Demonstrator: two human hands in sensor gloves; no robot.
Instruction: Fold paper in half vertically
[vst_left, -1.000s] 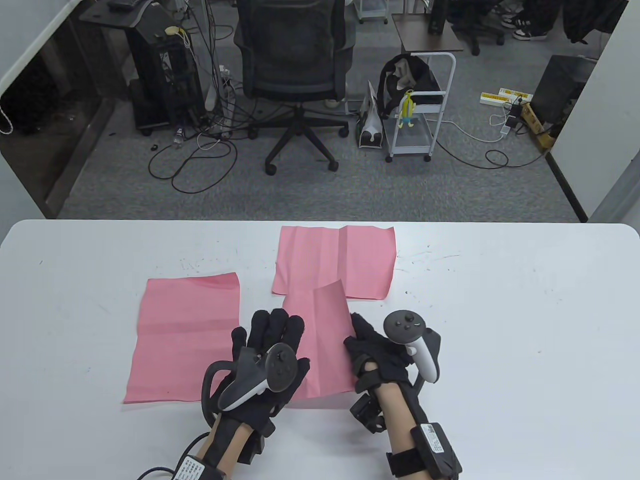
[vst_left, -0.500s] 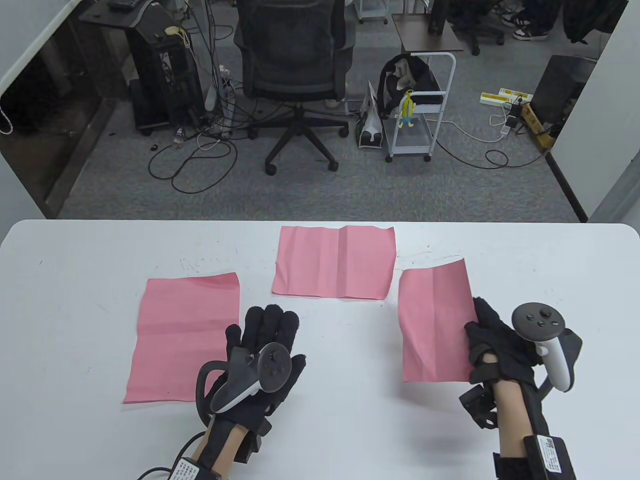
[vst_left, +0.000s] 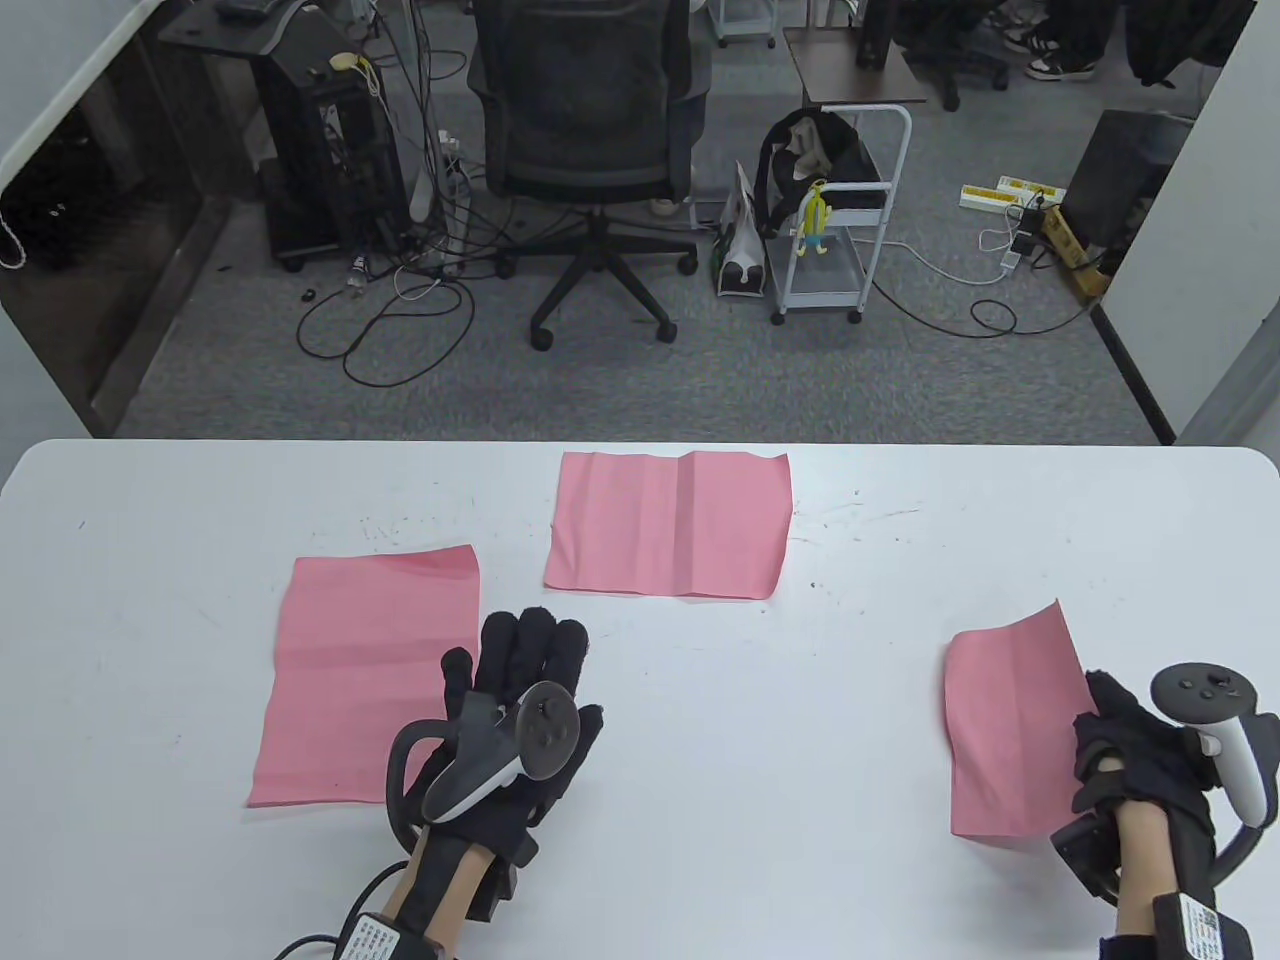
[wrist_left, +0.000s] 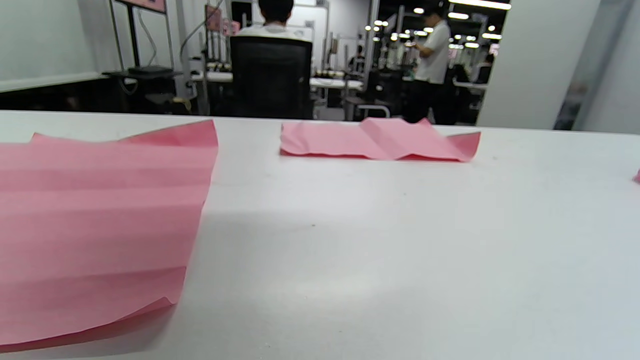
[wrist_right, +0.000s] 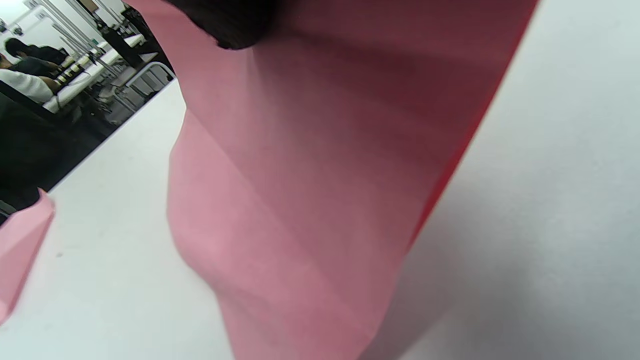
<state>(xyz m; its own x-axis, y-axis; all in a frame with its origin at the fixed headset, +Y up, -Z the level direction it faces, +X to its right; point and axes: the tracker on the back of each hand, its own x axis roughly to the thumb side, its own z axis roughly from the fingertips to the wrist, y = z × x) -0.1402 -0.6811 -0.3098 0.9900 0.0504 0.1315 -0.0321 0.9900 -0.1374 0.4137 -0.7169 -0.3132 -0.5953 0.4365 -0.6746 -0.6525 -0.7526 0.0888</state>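
My right hand (vst_left: 1125, 745) grips the right edge of a folded pink sheet (vst_left: 1005, 725) and holds it low over the table's right side. In the right wrist view the folded pink sheet (wrist_right: 320, 190) fills the frame and a dark fingertip (wrist_right: 225, 22) presses on its top. My left hand (vst_left: 525, 700) is flat with its fingers spread, empty, just right of an unfolded pink sheet (vst_left: 365, 675). The unfolded pink sheet also shows at the left of the left wrist view (wrist_left: 95, 225).
A creased pink sheet (vst_left: 668, 523) lies at the table's far middle; it also shows in the left wrist view (wrist_left: 375, 141). The white table (vst_left: 760, 730) ends at a far edge, with an office chair (vst_left: 585, 130) and a cart (vst_left: 835, 230) beyond.
My right hand has carried the folded sheet from the table's middle to the right side. My left hand has shifted slightly left and stays flat.
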